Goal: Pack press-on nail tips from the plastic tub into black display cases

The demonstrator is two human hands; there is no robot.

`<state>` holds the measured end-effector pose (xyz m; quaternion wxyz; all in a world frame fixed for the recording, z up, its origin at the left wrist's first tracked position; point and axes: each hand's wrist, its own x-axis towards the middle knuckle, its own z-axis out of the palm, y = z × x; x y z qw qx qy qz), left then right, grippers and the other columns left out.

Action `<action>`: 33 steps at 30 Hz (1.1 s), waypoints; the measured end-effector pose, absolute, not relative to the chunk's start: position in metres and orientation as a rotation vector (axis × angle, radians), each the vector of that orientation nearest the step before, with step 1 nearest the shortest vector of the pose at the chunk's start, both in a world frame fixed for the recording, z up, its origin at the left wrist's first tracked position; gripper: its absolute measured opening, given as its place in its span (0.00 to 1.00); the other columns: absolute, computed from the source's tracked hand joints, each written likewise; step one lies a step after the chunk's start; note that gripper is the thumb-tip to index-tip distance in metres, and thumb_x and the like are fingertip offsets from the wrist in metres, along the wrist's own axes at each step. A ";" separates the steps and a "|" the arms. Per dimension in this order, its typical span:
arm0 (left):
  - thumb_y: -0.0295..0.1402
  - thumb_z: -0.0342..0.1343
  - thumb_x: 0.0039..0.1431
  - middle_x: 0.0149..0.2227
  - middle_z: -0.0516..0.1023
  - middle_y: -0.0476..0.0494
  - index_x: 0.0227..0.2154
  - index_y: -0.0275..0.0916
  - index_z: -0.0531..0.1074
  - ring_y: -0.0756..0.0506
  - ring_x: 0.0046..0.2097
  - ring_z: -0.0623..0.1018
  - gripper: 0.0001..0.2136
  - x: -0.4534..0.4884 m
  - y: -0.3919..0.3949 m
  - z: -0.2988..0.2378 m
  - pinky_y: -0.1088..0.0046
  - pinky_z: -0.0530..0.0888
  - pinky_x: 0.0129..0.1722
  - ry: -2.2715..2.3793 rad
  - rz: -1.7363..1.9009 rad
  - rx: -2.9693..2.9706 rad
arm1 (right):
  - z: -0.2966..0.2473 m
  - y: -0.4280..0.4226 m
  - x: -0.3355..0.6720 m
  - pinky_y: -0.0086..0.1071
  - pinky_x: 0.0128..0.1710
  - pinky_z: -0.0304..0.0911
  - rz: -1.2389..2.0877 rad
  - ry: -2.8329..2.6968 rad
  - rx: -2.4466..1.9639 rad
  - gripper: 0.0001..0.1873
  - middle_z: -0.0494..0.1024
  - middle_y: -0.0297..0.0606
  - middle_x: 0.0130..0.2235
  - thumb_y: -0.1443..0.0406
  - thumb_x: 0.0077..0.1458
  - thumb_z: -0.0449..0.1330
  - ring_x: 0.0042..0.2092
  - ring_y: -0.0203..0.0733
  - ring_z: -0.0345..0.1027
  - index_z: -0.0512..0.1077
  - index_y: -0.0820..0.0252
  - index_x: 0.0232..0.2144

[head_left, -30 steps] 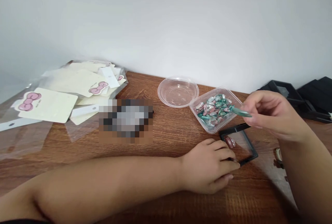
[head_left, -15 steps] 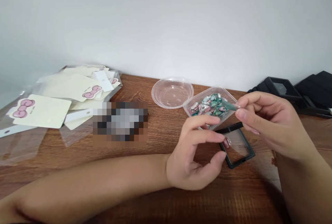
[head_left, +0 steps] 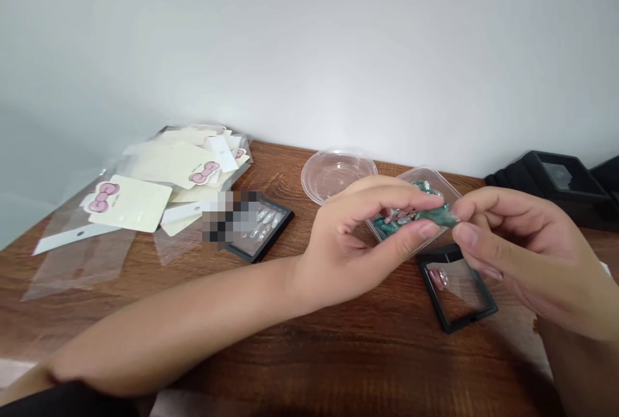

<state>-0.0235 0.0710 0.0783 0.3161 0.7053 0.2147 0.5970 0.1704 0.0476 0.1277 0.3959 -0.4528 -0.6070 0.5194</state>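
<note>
My left hand (head_left: 367,230) and my right hand (head_left: 512,249) meet above the table and both pinch one green false nail (head_left: 435,216) between fingertips. Behind them stands a clear square tub (head_left: 442,186) filled with several green, pink and silver false nails. Below the hands a small black-framed display box (head_left: 459,288) lies flat on the wooden table (head_left: 338,352), with a pink nail or two inside near its upper left corner.
A clear round lid (head_left: 336,175) lies behind the tub. A black tray of pale nails (head_left: 258,227) sits left of centre, partly blurred. Cream cards with pink bows (head_left: 130,201) and clear sleeves are piled at the left. Black boxes (head_left: 556,182) stand at the right by the wall.
My left hand rose from the black frame on the table and closed its fingers on the green nail that my right hand held. The view shifted slightly left.
</note>
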 end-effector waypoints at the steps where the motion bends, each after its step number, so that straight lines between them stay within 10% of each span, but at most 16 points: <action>1: 0.27 0.65 0.61 0.43 0.84 0.45 0.42 0.42 0.78 0.46 0.44 0.82 0.08 -0.024 0.073 0.077 0.66 0.81 0.46 0.560 1.572 1.866 | 0.126 0.048 0.171 0.25 0.14 0.44 1.320 -1.536 -1.147 0.05 0.61 0.25 0.19 0.60 0.58 0.68 0.18 0.29 0.50 0.78 0.53 0.33; 33: 0.30 0.64 0.62 0.41 0.85 0.47 0.40 0.43 0.81 0.47 0.35 0.83 0.05 -0.031 0.074 0.081 0.70 0.82 0.33 0.621 1.346 1.612 | 0.132 0.061 0.175 0.27 0.13 0.50 1.276 -1.713 -1.203 0.10 0.65 0.30 0.21 0.54 0.57 0.67 0.20 0.32 0.54 0.78 0.52 0.30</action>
